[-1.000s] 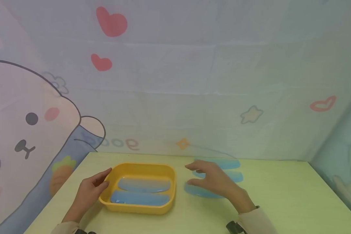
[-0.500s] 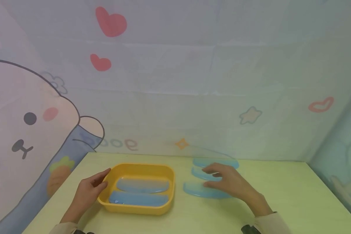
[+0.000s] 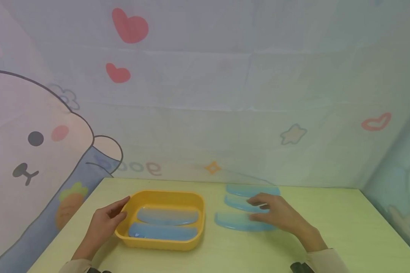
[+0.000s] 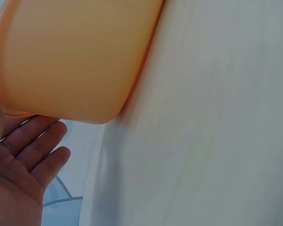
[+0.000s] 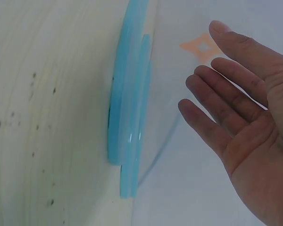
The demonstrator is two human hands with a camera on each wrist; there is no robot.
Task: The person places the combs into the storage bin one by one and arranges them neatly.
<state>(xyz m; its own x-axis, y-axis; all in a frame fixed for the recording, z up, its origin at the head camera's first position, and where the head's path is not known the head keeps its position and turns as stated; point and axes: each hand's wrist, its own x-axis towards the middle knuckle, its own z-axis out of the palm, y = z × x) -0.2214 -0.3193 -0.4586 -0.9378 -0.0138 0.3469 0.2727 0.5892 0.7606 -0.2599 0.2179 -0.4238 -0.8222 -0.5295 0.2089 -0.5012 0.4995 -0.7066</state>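
In the head view, a yellow tray (image 3: 160, 244) stands on the table, holding two blue combs, the back comb (image 3: 167, 216) and the front comb (image 3: 162, 231). My left hand (image 3: 104, 223) touches the tray's left rim, and the left wrist view shows its fingers (image 4: 47, 146) loosely extended beside the wall. To the right lie three more translucent blue combs: far (image 3: 251, 189), middle (image 3: 235, 203) and near (image 3: 232, 223). My right hand (image 3: 283, 214) hovers over the right ends of the middle and near combs, holding nothing, its fingers (image 5: 203, 122) apart from the combs in the right wrist view.
The pale yellow-green table (image 3: 345, 227) extends to the right of the combs. A printed cloth (image 3: 205, 94) with hearts and a cartoon bear hangs right behind the table's back edge and along its sides.
My right hand has moved right, away from the tray side, along over the combs, uncovering their left ends. The left hand, tray and combs keep their places.
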